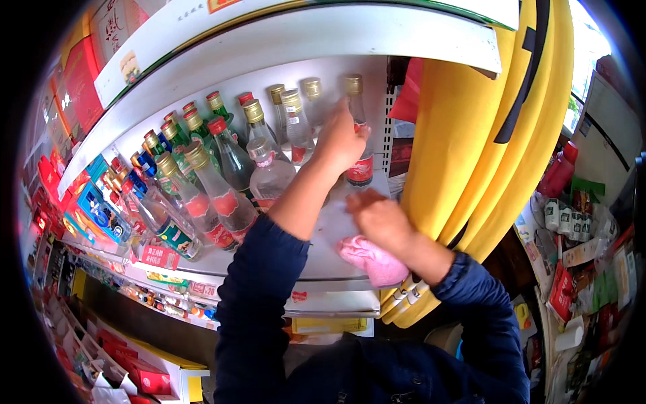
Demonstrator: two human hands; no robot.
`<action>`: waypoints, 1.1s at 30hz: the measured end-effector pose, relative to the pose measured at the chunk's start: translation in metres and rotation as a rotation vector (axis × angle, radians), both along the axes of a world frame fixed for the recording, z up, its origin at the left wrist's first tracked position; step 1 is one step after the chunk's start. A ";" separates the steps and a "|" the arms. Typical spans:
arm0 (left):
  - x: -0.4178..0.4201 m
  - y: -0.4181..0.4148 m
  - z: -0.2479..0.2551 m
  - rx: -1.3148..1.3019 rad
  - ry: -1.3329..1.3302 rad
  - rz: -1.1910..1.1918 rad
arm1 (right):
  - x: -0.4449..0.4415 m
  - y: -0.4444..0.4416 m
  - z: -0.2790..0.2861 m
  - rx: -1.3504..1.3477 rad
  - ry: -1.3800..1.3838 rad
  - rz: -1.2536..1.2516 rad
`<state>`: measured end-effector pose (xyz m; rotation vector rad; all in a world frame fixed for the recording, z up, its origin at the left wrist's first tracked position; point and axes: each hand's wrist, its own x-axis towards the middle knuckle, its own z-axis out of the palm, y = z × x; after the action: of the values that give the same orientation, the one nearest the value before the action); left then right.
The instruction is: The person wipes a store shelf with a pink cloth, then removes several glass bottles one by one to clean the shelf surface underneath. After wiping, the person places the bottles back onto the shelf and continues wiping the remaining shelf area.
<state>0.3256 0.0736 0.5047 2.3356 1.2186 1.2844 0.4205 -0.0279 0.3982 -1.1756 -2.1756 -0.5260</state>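
Note:
My left hand (343,139) is around the upper body of a clear glass bottle (360,169) with a gold cap and a red label. That bottle stands upright at the right end of a white shelf (323,242); some of my fingers are hidden. Lower and to the right, my right hand (378,217) is blurred, its fingers curled. Directly below it a crumpled pink cloth (373,260) lies at the shelf's front edge, and whether the hand grips it is unclear. Just left of my left hand are a ribbed clear bottle (298,126) and a round-bodied bottle (271,177).
Several green glass bottles (198,126) and clear bottles (222,202) crowd the shelf's left side. An upper shelf (303,35) overhangs them. A yellow curtain (454,151) hangs close on the right. Price tags (160,256) line the front edge. A cluttered counter (570,252) stands far right.

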 end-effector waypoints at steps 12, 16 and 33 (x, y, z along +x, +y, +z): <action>-0.147 -0.118 -0.073 0.092 -0.074 -0.089 | 0.031 -0.033 0.010 -0.256 0.129 0.182; -0.170 -0.128 -0.090 0.064 -0.168 0.037 | 0.017 -0.062 -0.006 -0.295 0.126 0.327; -0.126 -0.060 -0.023 0.191 -0.217 0.158 | -0.014 -0.024 -0.007 -0.253 0.147 -0.051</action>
<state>0.1993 0.0137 0.4817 2.1834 1.2798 1.7269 0.4063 -0.0517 0.3913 -1.3597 -2.1341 -0.1804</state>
